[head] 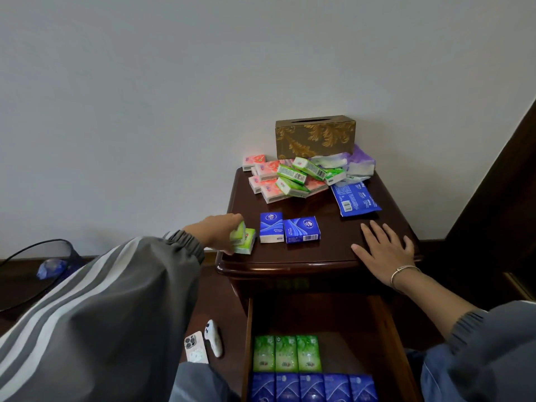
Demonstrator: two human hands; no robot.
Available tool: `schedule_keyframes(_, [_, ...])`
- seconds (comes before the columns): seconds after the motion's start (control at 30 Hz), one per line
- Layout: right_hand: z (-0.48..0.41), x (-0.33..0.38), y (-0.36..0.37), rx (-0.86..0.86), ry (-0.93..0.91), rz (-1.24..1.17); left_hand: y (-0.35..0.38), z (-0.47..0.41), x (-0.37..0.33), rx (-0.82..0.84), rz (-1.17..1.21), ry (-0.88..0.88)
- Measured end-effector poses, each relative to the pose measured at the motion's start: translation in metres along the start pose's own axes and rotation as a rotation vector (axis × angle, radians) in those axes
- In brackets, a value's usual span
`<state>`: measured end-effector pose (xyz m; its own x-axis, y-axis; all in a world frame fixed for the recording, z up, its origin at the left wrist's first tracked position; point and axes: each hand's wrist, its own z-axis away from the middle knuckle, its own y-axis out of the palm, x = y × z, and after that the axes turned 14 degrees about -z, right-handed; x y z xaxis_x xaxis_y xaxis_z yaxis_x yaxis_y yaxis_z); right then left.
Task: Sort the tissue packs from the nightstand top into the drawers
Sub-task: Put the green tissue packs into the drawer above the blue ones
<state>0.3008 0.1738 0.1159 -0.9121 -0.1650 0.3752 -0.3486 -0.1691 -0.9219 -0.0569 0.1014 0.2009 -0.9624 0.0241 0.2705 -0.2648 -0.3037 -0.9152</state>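
Observation:
My left hand (216,232) grips two green tissue packs (243,237) at the front left corner of the dark wooden nightstand top (316,253). Two blue packs (290,229) stand side by side just right of them. A heap of pink and green packs (285,178) lies at the back of the top. My right hand (385,250) rests flat with fingers spread on the front right of the top. Below, the open drawer (385,343) holds three green packs (287,353) in a row and several blue packs (313,387) in front of them.
A gold patterned tissue box (314,136) stands at the back against the wall, with purple and white soft packs (358,162) and a flat blue packet (355,200) beside it. A phone (195,346) and a white controller (213,338) lie on the floor left of the drawer. A black wire bin (55,256) stands far left.

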Motion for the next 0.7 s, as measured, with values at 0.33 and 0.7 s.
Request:
schedule_keyframes(0.33, [0.001, 0.08, -0.023, -0.089, -0.441, -0.228, 0.027, 0.017, -0.017, -0.081, 0.189, -0.198])
schedule_keyframes(0.7, [-0.04, 0.149, -0.052, 0.242, -0.489, 0.368, 0.03, 0.021, -0.024, -0.065, 0.292, -0.249])
